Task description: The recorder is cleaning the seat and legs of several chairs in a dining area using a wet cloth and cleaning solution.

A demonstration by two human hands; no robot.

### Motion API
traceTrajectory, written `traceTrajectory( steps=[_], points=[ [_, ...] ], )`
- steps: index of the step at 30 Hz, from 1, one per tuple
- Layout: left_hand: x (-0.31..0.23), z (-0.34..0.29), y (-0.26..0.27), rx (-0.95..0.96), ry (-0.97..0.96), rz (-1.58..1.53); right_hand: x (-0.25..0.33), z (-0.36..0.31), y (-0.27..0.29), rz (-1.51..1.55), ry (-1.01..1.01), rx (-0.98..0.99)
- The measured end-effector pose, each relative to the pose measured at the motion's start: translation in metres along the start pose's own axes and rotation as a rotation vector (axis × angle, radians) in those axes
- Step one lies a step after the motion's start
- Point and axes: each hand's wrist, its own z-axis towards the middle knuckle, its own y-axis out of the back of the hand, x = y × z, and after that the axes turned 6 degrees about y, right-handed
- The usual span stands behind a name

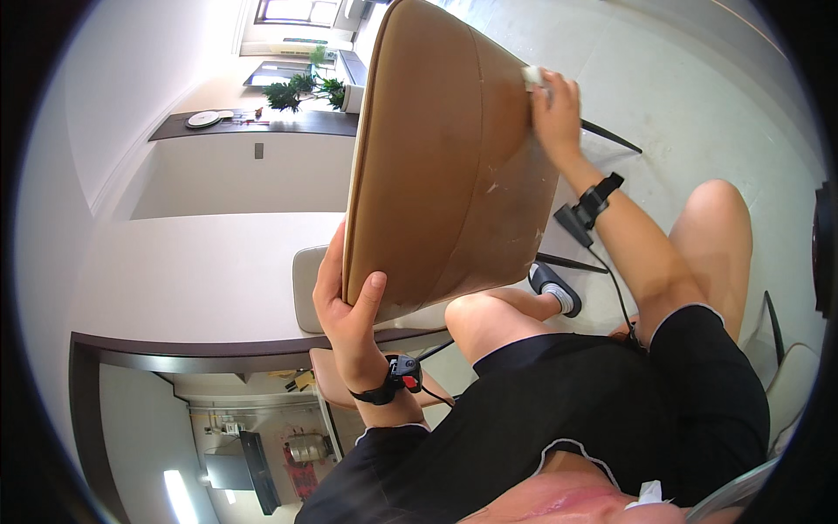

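Observation:
A chair (428,166) covered in smooth brown leather-like material fills the middle of the view, tilted up in front of me. A stitched seam runs down its panel, and pale scuffs or smears mark the surface near its right side. My left hand (349,306) grips the lower left corner, thumb on the brown face and fingers around the rim. At the upper right edge, my right hand (559,118) presses a small white pad (532,79) against the leather; its exact kind is too small to tell. Dark thin chair legs (611,136) stick out to the right.
Another pale chair seat (308,284) stands behind, beside a white wall. A dark shelf (288,124) holds a white plate and a green plant (297,93). Pale floor tiles (663,79) lie to the right, and a light chair (796,384) sits at the right edge.

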Motion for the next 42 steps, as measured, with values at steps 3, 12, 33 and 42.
traceTrajectory(
  steps=[3, 12, 33, 42],
  points=[
    [0.002, -0.002, 0.000, -0.030, -0.009, -0.007, -0.017, -0.006, 0.001, -0.079, -0.371, 0.116],
    [0.000, -0.002, 0.004, -0.019, -0.019, -0.047, 0.016, 0.006, -0.002, 0.097, 0.070, -0.034],
    [0.008, -0.002, 0.007, -0.003, -0.031, -0.028, -0.080, -0.028, -0.005, -0.070, -0.486, 0.129],
    [0.001, -0.005, 0.004, -0.110, -0.034, 0.004, -0.029, -0.005, -0.021, 0.135, -0.112, 0.028]
  ],
)
